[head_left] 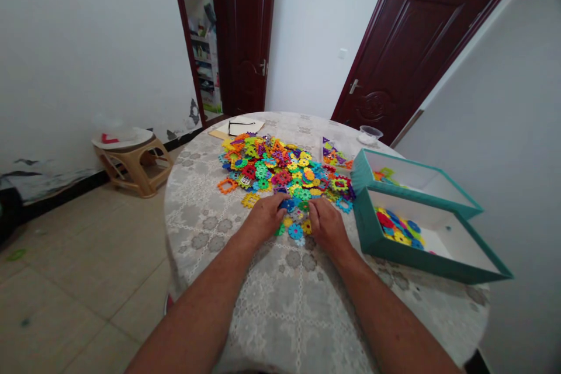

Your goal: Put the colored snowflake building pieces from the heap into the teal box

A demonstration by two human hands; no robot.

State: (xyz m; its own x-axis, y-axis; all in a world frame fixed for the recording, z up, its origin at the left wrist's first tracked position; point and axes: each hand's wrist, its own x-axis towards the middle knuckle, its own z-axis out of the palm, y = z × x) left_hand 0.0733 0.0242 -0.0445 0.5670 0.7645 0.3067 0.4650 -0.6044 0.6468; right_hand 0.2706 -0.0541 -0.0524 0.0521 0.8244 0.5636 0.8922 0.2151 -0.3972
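Note:
A large heap of colourful plastic gear-shaped building pieces (272,163) lies on the table in front of me. At the heap's near edge, my left hand (266,217) is closed, with thumb and fingers pinching a blue gear piece (288,204). Across a small gap, my right hand (326,223) has its fingers curled together beside a green piece; whatever it grips is hidden by the fingers. Between and just below the hands lie a light-blue gear piece (295,231) and a few yellow and green ones. An orange square frame piece (227,186) sits at the heap's left.
Two teal boxes (421,254) stand at the right, with gear pieces inside. Behind the heap are a clear compartment tray (336,155) of small pieces, a clear bowl (370,133), and glasses (240,125) on paper. A patterned cloth (289,298) covers the round table.

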